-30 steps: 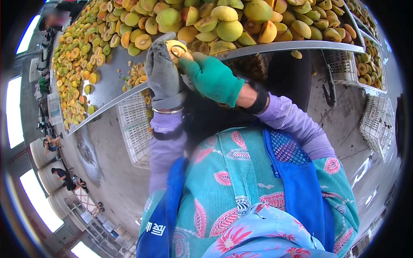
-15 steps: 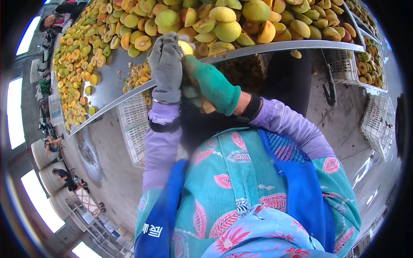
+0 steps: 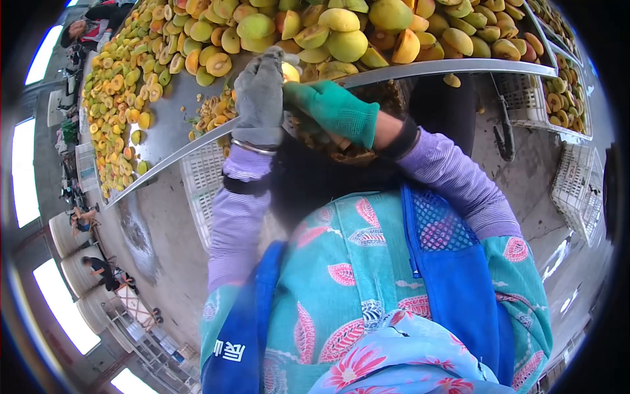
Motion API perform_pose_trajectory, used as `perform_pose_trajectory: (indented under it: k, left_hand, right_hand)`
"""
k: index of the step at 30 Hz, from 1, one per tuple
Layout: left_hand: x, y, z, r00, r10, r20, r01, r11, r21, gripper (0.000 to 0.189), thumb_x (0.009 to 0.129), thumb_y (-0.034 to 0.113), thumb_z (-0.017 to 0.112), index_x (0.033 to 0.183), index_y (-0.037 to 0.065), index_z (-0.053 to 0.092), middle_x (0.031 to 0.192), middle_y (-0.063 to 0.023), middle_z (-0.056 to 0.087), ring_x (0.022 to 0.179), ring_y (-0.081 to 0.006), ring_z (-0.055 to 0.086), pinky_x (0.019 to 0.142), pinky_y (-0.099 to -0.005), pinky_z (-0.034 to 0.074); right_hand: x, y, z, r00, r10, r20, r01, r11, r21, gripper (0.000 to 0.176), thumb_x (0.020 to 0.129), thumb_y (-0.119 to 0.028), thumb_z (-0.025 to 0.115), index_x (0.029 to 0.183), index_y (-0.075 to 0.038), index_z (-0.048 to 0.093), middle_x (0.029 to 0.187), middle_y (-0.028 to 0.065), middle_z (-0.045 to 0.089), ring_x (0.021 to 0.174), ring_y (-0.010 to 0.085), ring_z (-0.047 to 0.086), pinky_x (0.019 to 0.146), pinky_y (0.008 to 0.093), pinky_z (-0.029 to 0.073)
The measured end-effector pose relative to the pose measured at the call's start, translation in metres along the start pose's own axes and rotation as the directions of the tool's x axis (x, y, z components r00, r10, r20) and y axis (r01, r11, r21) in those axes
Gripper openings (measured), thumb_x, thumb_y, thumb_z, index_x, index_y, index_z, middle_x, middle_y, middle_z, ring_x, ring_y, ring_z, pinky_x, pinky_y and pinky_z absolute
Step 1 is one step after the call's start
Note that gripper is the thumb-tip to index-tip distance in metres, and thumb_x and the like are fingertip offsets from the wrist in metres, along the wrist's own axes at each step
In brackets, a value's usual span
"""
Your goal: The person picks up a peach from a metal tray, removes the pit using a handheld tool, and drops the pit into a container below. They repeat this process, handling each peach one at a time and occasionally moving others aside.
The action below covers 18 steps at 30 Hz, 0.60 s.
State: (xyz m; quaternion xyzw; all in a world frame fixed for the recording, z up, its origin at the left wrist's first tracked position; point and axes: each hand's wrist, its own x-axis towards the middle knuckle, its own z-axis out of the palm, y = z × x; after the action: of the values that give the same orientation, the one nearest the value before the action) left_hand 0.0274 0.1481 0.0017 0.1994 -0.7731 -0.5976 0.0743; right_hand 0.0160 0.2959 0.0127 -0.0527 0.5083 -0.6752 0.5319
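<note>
My left hand point(image 3: 260, 98), in a grey glove, is closed round a yellow fruit point(image 3: 289, 73) just over the metal table's front edge. Against it, my right hand point(image 3: 335, 110) wears a green glove, its fingers wrapped round a tool with a light wooden handle point(image 3: 338, 141); the tool's working end is hidden between the hands. Behind them, many halved yellow-green fruits point(image 3: 341, 46) are heaped on the metal table point(image 3: 172, 108). Small cut pieces point(image 3: 211, 113) lie left of my left hand.
A white crate point(image 3: 200, 174) stands below the table edge at left. More white crates point(image 3: 579, 187) are at right, one holding fruit halves point(image 3: 558, 102). A dark container of scraps sits under my hands. Other people point(image 3: 100, 270) are far off at left.
My right hand has turned flatter and shifted slightly right, its forearm swinging outward. My left hand has moved slightly right and tilted. More of the scraps beneath the hands shows.
</note>
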Motion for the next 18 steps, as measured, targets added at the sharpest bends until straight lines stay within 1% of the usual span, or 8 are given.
perform_pose_trajectory:
  k: [2, 4, 5, 8, 12, 13, 16, 18]
  left_hand:
    - [-0.004, -0.002, 0.005, 0.996, 0.071, 0.045, -0.061, 0.979, -0.193, 0.038, 0.099, 0.03, 0.044, 0.096, -0.002, 0.065, 0.08, -0.0109, 0.066, 0.068, -0.0163, 0.062, 0.064, -0.0264, 0.051]
    - [-0.003, 0.003, 0.006, 0.979, 0.19, 0.079, -0.164, 0.951, -0.261, 0.035, 0.098, 0.027, 0.046, 0.091, 0.001, 0.067, 0.075, -0.0071, 0.066, 0.068, -0.0135, 0.062, 0.064, -0.0248, 0.05]
    - [0.002, 0.0, 0.003, 0.96, 0.256, 0.117, -0.244, 0.963, -0.111, 0.038, 0.098, 0.029, 0.045, 0.091, -0.001, 0.066, 0.076, -0.0088, 0.067, 0.069, -0.0147, 0.063, 0.064, -0.0261, 0.052]
    - [0.006, -0.002, -0.003, 0.952, 0.119, 0.281, -0.05, 0.969, -0.24, 0.042, 0.098, 0.035, 0.043, 0.098, -0.002, 0.062, 0.082, -0.0125, 0.065, 0.067, -0.0184, 0.062, 0.06, -0.0291, 0.052]
    - [-0.005, -0.007, -0.005, 0.982, 0.139, 0.129, -0.094, 0.948, -0.305, 0.039, 0.096, 0.034, 0.045, 0.095, -0.001, 0.062, 0.079, -0.0133, 0.065, 0.061, -0.0191, 0.061, 0.058, -0.0287, 0.051]
    - [-0.006, -0.01, -0.009, 0.99, 0.081, 0.117, -0.032, 0.927, -0.374, 0.039, 0.096, 0.034, 0.046, 0.093, -0.001, 0.062, 0.078, -0.0138, 0.065, 0.059, -0.0193, 0.06, 0.057, -0.0292, 0.051]
    - [-0.019, 0.006, -0.016, 0.988, 0.047, 0.148, 0.01, 0.931, -0.364, 0.04, 0.096, 0.034, 0.045, 0.092, -0.001, 0.062, 0.077, -0.014, 0.065, 0.059, -0.0193, 0.06, 0.057, -0.029, 0.051]
    - [-0.015, 0.005, -0.025, 0.979, 0.162, 0.127, -0.125, 0.958, -0.258, 0.039, 0.098, 0.029, 0.044, 0.091, -0.004, 0.065, 0.077, -0.0141, 0.066, 0.066, -0.0173, 0.063, 0.058, -0.0288, 0.053]
  right_hand:
    - [-0.003, 0.002, 0.005, 0.985, 0.05, 0.167, -0.107, 0.929, 0.353, 0.043, 0.097, -0.05, 0.038, 0.085, -0.01, 0.05, 0.057, -0.0032, 0.044, 0.038, 0.0075, 0.034, 0.034, 0.0265, 0.028]
    - [0.012, 0.014, 0.004, 0.913, -0.121, 0.389, -0.221, 0.655, 0.723, 0.042, 0.096, -0.051, 0.04, 0.086, -0.011, 0.049, 0.057, -0.0032, 0.044, 0.04, 0.0076, 0.035, 0.034, 0.0276, 0.028]
    - [0.012, 0.016, 0.005, 0.916, -0.145, 0.374, -0.174, 0.697, 0.696, 0.04, 0.095, -0.051, 0.042, 0.087, -0.013, 0.048, 0.057, -0.0047, 0.043, 0.04, 0.008, 0.036, 0.037, 0.0268, 0.031]
    - [0.004, 0.019, 0.014, 0.993, -0.098, 0.066, 0.071, 0.941, 0.33, 0.035, 0.097, -0.045, 0.04, 0.083, -0.014, 0.048, 0.055, -0.0015, 0.046, 0.041, 0.0131, 0.042, 0.041, 0.0313, 0.039]
    - [0.015, 0.024, 0.013, 0.895, -0.13, 0.427, -0.258, 0.632, 0.731, 0.035, 0.095, -0.045, 0.043, 0.081, -0.013, 0.048, 0.054, -0.0011, 0.044, 0.04, 0.0136, 0.041, 0.038, 0.0332, 0.038]
    - [0.017, 0.028, 0.015, 0.879, -0.15, 0.452, -0.258, 0.647, 0.718, 0.036, 0.095, -0.045, 0.043, 0.081, -0.013, 0.048, 0.053, -0.0013, 0.043, 0.04, 0.0136, 0.041, 0.038, 0.0336, 0.039]
    - [-0.001, 0.013, 0.037, 0.996, -0.035, 0.082, 0.017, 0.979, 0.204, 0.036, 0.097, -0.048, 0.04, 0.083, -0.016, 0.047, 0.055, -0.0073, 0.039, 0.041, 0.0086, 0.037, 0.041, 0.026, 0.033]
    - [0.008, 0.015, 0.033, 0.953, -0.015, 0.301, -0.134, 0.875, 0.465, 0.036, 0.096, -0.049, 0.042, 0.082, -0.016, 0.046, 0.054, -0.0063, 0.038, 0.04, 0.0089, 0.035, 0.04, 0.0259, 0.032]
